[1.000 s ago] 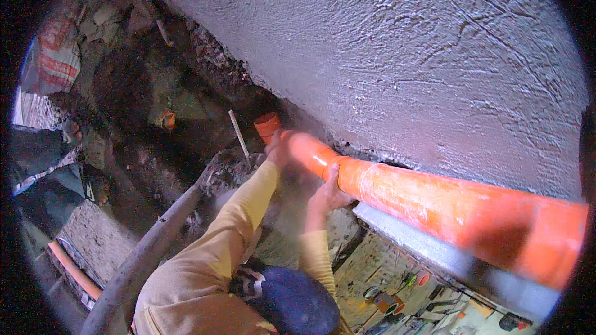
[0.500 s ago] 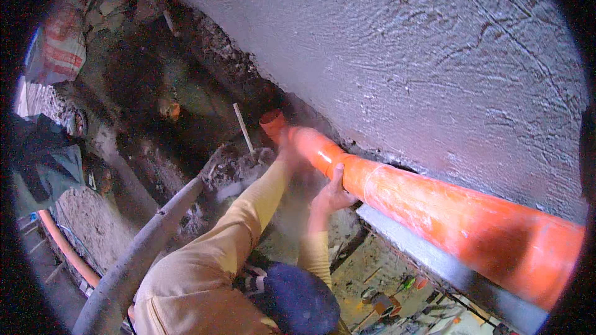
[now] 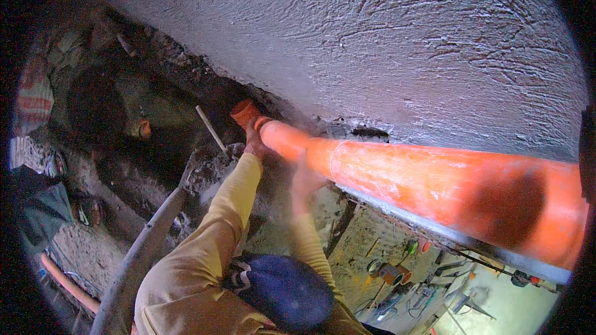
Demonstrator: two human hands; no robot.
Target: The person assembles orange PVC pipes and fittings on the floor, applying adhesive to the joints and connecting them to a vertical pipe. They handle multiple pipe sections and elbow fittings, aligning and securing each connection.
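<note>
Orange plastic makes the long pipe (image 3: 434, 180), which slants from the middle of the frame to the right edge, below the rough wall (image 3: 385, 49). It lies up and to the right of my hands. My left hand (image 3: 254, 144) is clamped on its thin far end, by the short end piece (image 3: 244, 111). My right hand (image 3: 304, 185) is nearer the fat part, but too blurry to tell if its fingers grip.
</note>
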